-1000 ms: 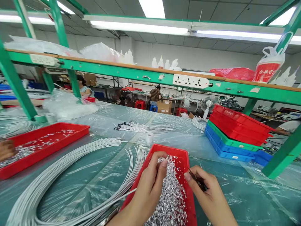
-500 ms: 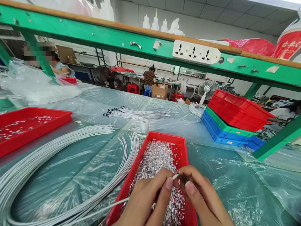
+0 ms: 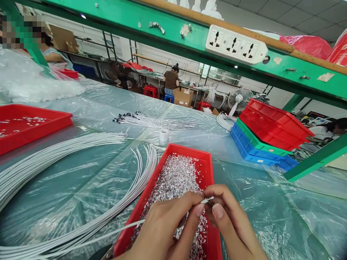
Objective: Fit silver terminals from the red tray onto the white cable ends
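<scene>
My left hand [image 3: 168, 220] pinches a thin white cable [image 3: 131, 224] between thumb and index finger, and the cable's stripped end sticks out past the fingertips. Curled around that end, my right hand [image 3: 234, 220] has its fingertips touching fine dark strands there; exactly what it grips is partly hidden. Both hands are above a red tray [image 3: 210, 173] filled with shiny silver scraps [image 3: 176, 177]. From the left hand the cable runs back toward a looped bundle of white cables [image 3: 62, 151] on the left.
Cables with black ends [image 3: 154, 121] lie beyond the tray, near a white tape roll [image 3: 163, 135]. Another red tray [image 3: 54, 124] is at left; stacked bins [image 3: 273, 126] stand at right. A green shelf beam [image 3: 173, 34] with a power strip [image 3: 235, 45] crosses above. People sit in the background.
The view has tilted slightly downward and shifted. The cable end now points more to the right and shows more white between the fingertips. Both hands stay over the tray.
</scene>
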Demonstrator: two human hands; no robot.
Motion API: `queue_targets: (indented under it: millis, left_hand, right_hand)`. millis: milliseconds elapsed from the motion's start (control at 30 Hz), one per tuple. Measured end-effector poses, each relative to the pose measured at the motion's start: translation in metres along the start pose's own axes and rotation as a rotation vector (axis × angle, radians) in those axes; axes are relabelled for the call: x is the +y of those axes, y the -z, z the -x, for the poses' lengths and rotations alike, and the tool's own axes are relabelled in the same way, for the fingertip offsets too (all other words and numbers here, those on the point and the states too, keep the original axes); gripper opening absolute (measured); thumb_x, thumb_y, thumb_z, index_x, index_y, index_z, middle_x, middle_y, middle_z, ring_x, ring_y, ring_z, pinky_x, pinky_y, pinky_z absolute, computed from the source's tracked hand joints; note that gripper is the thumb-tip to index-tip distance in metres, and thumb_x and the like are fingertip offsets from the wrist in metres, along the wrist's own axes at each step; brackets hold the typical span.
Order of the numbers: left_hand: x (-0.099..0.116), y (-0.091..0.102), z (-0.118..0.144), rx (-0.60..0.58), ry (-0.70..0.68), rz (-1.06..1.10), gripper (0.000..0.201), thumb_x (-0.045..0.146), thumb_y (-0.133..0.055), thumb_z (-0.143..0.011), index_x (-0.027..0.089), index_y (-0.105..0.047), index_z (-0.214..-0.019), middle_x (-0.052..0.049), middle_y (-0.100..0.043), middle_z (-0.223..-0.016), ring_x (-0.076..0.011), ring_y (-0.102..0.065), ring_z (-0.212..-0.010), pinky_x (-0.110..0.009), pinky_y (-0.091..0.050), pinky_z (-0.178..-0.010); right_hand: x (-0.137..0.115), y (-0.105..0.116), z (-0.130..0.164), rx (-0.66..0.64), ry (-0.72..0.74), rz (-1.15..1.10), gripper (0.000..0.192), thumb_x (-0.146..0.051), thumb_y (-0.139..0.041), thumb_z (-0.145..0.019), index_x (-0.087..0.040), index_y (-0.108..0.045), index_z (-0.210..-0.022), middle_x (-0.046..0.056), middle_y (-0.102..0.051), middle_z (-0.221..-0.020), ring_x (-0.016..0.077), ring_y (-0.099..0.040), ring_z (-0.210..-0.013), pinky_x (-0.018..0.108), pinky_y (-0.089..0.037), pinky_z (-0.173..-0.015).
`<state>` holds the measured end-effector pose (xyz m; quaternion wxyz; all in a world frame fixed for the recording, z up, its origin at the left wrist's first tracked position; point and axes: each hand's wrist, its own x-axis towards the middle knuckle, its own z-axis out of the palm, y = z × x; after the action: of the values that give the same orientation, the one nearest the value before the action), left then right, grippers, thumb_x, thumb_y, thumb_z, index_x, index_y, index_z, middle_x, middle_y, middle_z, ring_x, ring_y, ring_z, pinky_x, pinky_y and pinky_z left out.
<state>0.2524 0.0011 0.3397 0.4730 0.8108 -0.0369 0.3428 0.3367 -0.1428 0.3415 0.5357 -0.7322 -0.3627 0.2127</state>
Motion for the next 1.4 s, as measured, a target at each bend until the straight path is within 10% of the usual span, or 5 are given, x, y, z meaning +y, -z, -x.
queue_targets:
  millis: [833, 1133, 1300, 1400]
  left_hand:
    - [-0.008, -0.008, -0.003, 0.214, -0.421, -0.352, 0.020, 0.011, -0.037, -0.098, 0.018, -0.055, -0.100, 0.004, -0.063, -0.058, -0.0110, -0.059, -0.042, -0.020, -0.048, -0.040]
    - [0.000, 0.011, 0.004, 0.259, -0.317, -0.352, 0.015, 0.012, -0.048, -0.093, 0.023, -0.058, -0.095, 0.003, -0.069, -0.065, -0.0121, -0.064, -0.047, -0.018, -0.053, -0.045]
    - [0.007, 0.013, -0.003, 0.109, -0.223, -0.307, 0.017, 0.013, -0.042, -0.098, 0.024, -0.054, -0.100, 0.005, -0.066, -0.067, -0.0114, -0.066, -0.056, -0.018, -0.052, -0.051]
    - [0.007, 0.011, -0.004, 0.053, -0.203, -0.293, 0.018, 0.012, -0.040, -0.098, 0.024, -0.053, -0.101, 0.006, -0.064, -0.067, -0.0107, -0.065, -0.055, -0.019, -0.051, -0.053]
  right_hand:
    - [-0.004, -0.016, 0.001, 0.111, 0.121, -0.298, 0.022, -0.058, -0.055, -0.100, -0.040, -0.060, -0.111, -0.005, -0.063, -0.092, 0.0127, -0.060, -0.082, 0.017, -0.044, -0.078]
    - [0.006, -0.021, -0.013, 0.062, -0.047, -0.243, 0.035, -0.062, -0.053, -0.097, -0.030, -0.060, -0.107, -0.001, -0.057, -0.087, 0.0168, -0.052, -0.080, 0.023, -0.040, -0.072]
    - [0.001, -0.012, -0.019, 0.330, 0.073, -0.184, 0.012, -0.031, -0.068, -0.086, -0.024, -0.060, -0.093, -0.007, -0.034, -0.064, 0.0123, -0.028, -0.055, 0.020, -0.025, -0.050]
    - [-0.001, 0.001, -0.019, 0.464, 0.177, -0.018, 0.033, -0.026, -0.065, -0.087, -0.020, -0.043, -0.064, -0.008, -0.024, -0.058, 0.0123, -0.020, -0.052, 0.024, -0.018, -0.049]
